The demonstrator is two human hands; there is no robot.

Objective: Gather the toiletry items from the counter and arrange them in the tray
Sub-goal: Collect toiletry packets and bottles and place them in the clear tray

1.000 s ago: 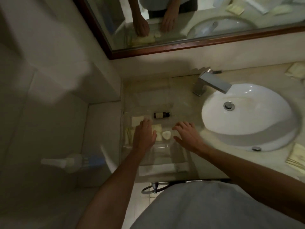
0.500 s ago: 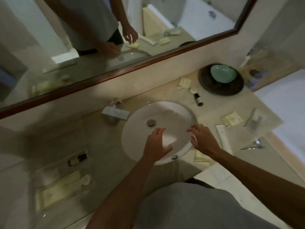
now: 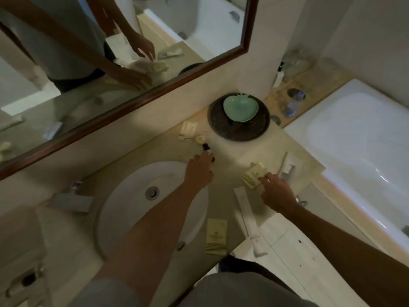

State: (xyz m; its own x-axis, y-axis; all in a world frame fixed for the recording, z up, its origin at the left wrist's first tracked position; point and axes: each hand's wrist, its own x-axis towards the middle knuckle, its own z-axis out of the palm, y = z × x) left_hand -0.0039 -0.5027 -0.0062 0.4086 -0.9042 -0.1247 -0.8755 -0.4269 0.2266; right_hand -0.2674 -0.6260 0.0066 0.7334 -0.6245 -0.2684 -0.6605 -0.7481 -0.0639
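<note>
- Nearest the lower middle of the frame, a cream sachet (image 3: 217, 237) lies on the counter (image 3: 223, 173) beside the sink (image 3: 137, 196), with a long white wrapped stick (image 3: 247, 218) just to its right. Both are untouched, and I judge they are best left for a later pass.
- The tray is not in view, so everything picked up here has to be carried out of frame — worth filling both hands first.
- Right of centre, the right hand (image 3: 277, 192) has its fingertips on the near edge of a small stack of cream packets (image 3: 254, 175); the fingers look drawn together on it, though whether it is a true pinch I cannot tell. Slide a thumb beneath and take the whole stack at once, since loose packets would likely fan out.
- At centre, the left hand (image 3: 199, 170) lies palm down with fingers loosely together over a small dark bottle (image 3: 207, 149), of which only the cap end shows past the fingertips. It may roll toward the sink, so close round its body, not the cap.
- Further up, a small round cream item (image 3: 200, 138) and more packets (image 3: 188, 130) lie near the dark round dish (image 3: 239, 129) — next in line, I judge.
</note>
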